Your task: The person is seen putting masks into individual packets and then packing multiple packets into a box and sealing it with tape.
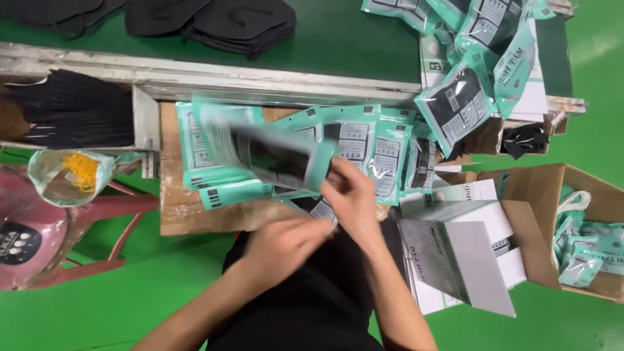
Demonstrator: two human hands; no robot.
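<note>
My right hand (351, 195) grips the edge of a teal plastic pouch (273, 153) with a black mask inside; the pouch is blurred and tilted, held above a brown cardboard sheet (175, 211). My left hand (279, 244) is just below it, fingers curled near the pouch's lower corner; whether it touches the pouch is unclear. Several more teal pouches (374, 156) lie spread on the cardboard in front of me.
A heap of filled pouches (468, 71) lies at the upper right beside a conveyor's metal rail (260, 77). Black masks (214, 19) rest on the green belt, and a black stack (71, 110) at left. White boxes (455, 253) and a cardboard carton (546, 195) stand right.
</note>
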